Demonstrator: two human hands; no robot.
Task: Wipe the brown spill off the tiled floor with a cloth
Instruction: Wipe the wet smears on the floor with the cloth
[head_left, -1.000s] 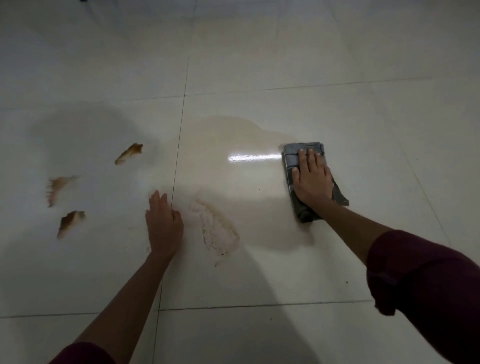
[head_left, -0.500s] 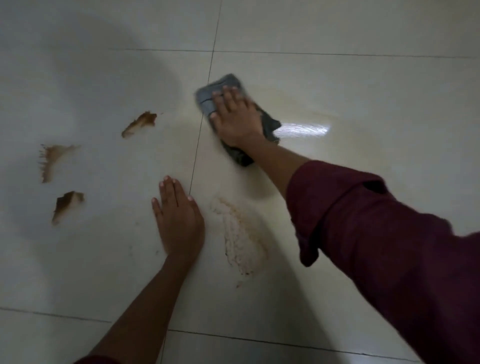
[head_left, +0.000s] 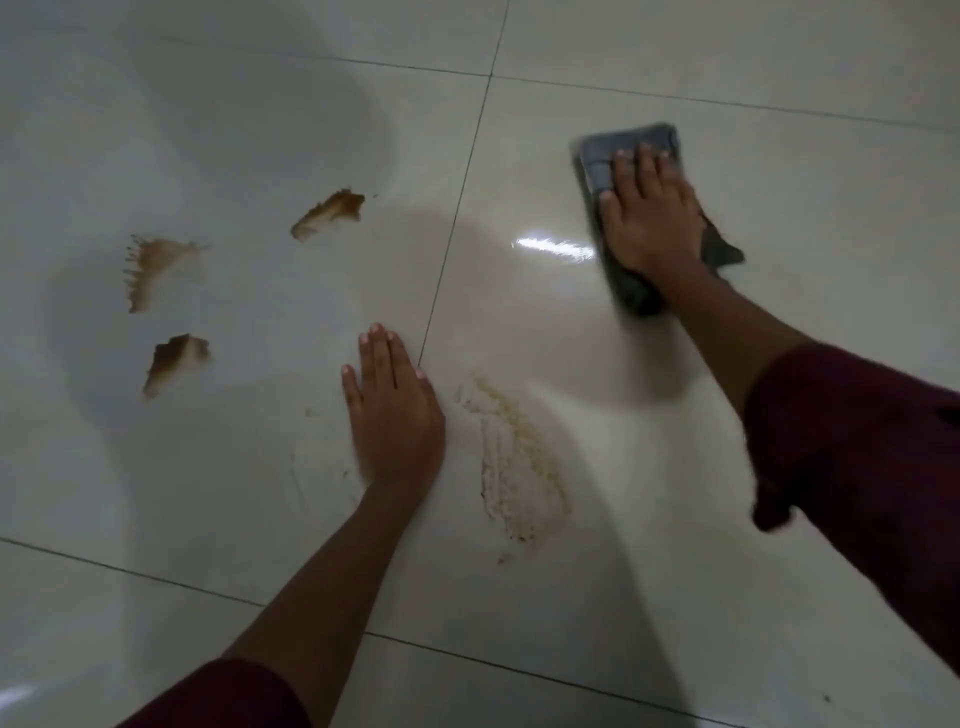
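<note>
My right hand (head_left: 649, 218) presses flat on a folded grey cloth (head_left: 631, 143) on the white tiled floor (head_left: 727, 467), at the upper right. A thin wet brownish film (head_left: 519, 291) spreads over the tile to the left of the cloth. A pale smeared brown patch (head_left: 511, 462) lies just right of my left hand (head_left: 392, 410), which rests flat on the floor, fingers together, holding nothing. Three darker brown spots sit to the left: one (head_left: 330, 212) farther up, one (head_left: 156, 267) at the far left, one (head_left: 174, 358) nearer me.
Grout lines (head_left: 452, 218) cross the glossy floor. A bright light reflection (head_left: 553, 247) glints beside the cloth. My dark red sleeves (head_left: 857, 467) fill the lower right and bottom edge.
My right hand has swept the cloth from the grout line back to the right across the wet tile. The left hand has stayed planted on the floor.
</note>
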